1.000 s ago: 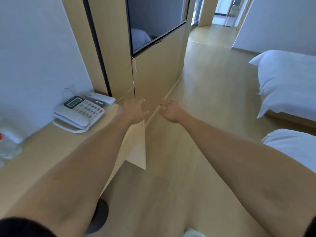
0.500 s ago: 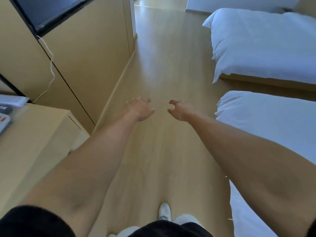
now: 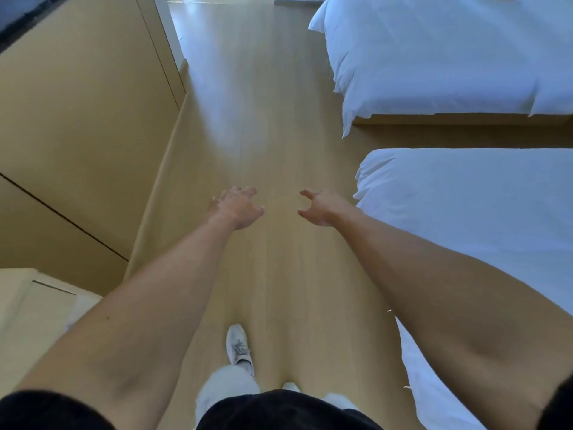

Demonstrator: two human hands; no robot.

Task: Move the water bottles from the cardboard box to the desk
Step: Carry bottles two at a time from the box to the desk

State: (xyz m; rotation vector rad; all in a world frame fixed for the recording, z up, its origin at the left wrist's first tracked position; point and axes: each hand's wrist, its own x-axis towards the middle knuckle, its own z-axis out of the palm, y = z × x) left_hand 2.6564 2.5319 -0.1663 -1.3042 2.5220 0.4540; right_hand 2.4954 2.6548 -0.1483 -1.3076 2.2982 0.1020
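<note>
Right now my left hand point(image 3: 237, 207) and right hand point(image 3: 319, 207) reach forward side by side, fingers loosely curled and spread, nothing in either. I judge I hold them that way to be ready for the next pickup. Below them lies only bare wood floor point(image 3: 248, 119). Off to the right of my right hand sit two white beds point(image 3: 465, 212); left of my left hand, a wooden cabinet wall point(image 3: 77, 119). Nearer me, a desk corner point(image 3: 28, 305) shows. Neither water bottles nor cardboard box are in view.
</note>
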